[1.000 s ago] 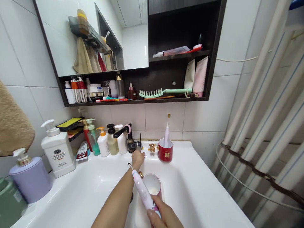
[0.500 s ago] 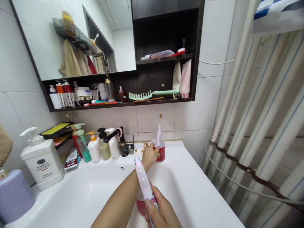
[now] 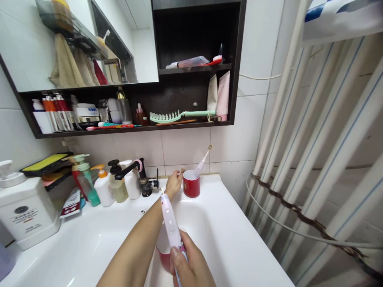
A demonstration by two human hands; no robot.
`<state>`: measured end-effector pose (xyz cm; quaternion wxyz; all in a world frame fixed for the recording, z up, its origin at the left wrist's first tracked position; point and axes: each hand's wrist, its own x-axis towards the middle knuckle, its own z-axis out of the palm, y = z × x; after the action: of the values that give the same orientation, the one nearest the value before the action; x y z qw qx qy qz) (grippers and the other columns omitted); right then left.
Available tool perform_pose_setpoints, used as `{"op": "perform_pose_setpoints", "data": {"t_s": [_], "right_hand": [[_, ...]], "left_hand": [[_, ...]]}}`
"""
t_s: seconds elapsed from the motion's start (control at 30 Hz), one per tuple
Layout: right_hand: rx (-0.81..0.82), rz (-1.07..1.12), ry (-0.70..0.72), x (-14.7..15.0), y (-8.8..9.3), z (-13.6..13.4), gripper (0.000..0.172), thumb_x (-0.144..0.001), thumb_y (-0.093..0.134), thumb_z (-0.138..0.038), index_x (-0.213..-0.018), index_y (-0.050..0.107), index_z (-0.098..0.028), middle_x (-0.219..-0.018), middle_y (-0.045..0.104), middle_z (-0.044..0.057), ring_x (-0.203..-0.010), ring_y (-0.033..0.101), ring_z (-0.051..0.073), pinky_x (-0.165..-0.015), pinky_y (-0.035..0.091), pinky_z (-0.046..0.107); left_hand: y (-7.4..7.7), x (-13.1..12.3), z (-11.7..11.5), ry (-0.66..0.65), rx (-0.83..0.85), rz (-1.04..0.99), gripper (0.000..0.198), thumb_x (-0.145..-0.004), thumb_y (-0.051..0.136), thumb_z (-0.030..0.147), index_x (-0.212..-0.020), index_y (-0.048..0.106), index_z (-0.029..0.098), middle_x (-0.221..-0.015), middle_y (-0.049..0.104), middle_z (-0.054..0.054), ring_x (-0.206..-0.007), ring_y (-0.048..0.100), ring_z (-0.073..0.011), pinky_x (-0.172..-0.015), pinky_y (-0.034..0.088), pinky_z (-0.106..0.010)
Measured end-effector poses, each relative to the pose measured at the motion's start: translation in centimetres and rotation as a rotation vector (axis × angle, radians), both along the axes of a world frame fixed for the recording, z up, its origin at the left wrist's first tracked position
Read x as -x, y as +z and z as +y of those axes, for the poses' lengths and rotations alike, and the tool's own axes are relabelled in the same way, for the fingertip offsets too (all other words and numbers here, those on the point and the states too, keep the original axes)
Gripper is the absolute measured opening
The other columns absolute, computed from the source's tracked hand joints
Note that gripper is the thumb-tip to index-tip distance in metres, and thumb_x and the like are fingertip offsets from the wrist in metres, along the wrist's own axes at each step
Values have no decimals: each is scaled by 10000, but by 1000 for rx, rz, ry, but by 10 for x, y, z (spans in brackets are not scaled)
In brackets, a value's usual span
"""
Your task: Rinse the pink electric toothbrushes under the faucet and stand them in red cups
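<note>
An electric toothbrush, pale pink with a small head, stands tilted upward in my right hand, whose fingers are wrapped round its lower handle. Beyond it my left arm stretches to the sink's back edge. There my left hand is closed beside a red cup, with a small gold-coloured object at its fingertips. Another pink electric toothbrush leans to the right in that cup. Partly hidden behind my right hand and the held toothbrush, a second red cup is in the basin.
A black faucet rises at the back of the white sink. Several pump bottles line the left side. Above hangs a dark cabinet holding a green hairbrush and toiletries. White pipes run along the right.
My left hand has drawn back leftward from the red cup, and the gold-coloured object now shows at its fingertips. The toothbrush in the cup has tipped right. The view has shifted right.
</note>
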<state>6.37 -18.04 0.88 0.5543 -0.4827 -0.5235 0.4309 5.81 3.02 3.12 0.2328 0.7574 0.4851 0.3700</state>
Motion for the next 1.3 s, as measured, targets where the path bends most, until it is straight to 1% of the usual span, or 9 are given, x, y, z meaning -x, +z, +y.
{"op": "perform_pose_setpoints", "data": {"t_s": [0.13,0.3,0.4,0.5,0.7,0.83,0.97,1.17,1.3], "right_hand": [[-1,66,11,3,4,-3,515,-679,315,-511,-1029,380,-139,-425,358,-69,-306,328,54,-308,263,159],[-3,174,-61,-1,15,-4,550,-664,326,-526,-1031,354,-118,-441,372,-71,-286,321,47,-313,277,173],[-19,232,-113,-4,22,-4,564,-658,325,-534,-1022,361,-105,-375,329,-93,-283,300,50,-349,300,183],[-27,247,-132,-6,26,-4,592,-643,326,-552,-1017,375,-96,-334,295,-106,-277,271,50,-349,300,188],[-20,228,-145,-4,24,-4,600,-626,324,-566,-1013,399,-114,-420,353,-80,-269,278,31,-322,290,180],[-22,213,-138,-4,23,-5,593,-631,325,-557,-1023,396,-118,-439,365,-71,-268,288,30,-311,263,172],[-52,201,-136,-3,17,-2,575,-642,315,-547,-1012,391,-114,-425,362,-70,-268,295,37,-301,253,168],[-11,228,-213,-8,14,3,578,-633,332,-546,-1028,361,-126,-425,353,-75,-268,289,39,-281,255,163],[9,294,-228,-12,26,1,587,-626,333,-557,-1016,365,-120,-435,348,-78,-286,269,30,-294,265,156]], "left_hand": [[9,1,-13,-17,-105,27,285,-692,395,243,-944,499,161,-958,539,-65,-873,469,-148,-769,321,-248],[23,-41,-15,-92,-146,21,367,-670,434,221,-1036,440,194,-995,535,-34,-889,468,-130,-769,321,-220],[25,-63,-10,-97,-105,10,345,-640,468,199,-985,485,192,-889,586,-37,-803,511,-148,-708,352,-234],[30,-68,-3,-37,-73,-29,288,-641,468,217,-923,516,181,-811,605,-38,-747,525,-146,-666,364,-232],[45,-52,7,174,-15,-101,336,-619,483,346,-896,506,158,-859,587,-68,-750,524,-151,-614,375,-229],[37,-47,5,278,64,-88,287,-603,482,374,-757,557,143,-782,599,-108,-711,536,-204,-561,375,-276],[24,-55,4,310,99,-102,286,-626,446,390,-747,561,158,-769,602,-94,-709,539,-201,-550,374,-269],[24,-81,5,255,94,-109,335,-657,404,401,-805,553,141,-796,595,-98,-731,538,-184,-575,379,-251],[24,-87,2,163,70,-66,304,-571,533,355,-790,570,148,-871,577,-100,-836,502,-194,-651,367,-244]]}}
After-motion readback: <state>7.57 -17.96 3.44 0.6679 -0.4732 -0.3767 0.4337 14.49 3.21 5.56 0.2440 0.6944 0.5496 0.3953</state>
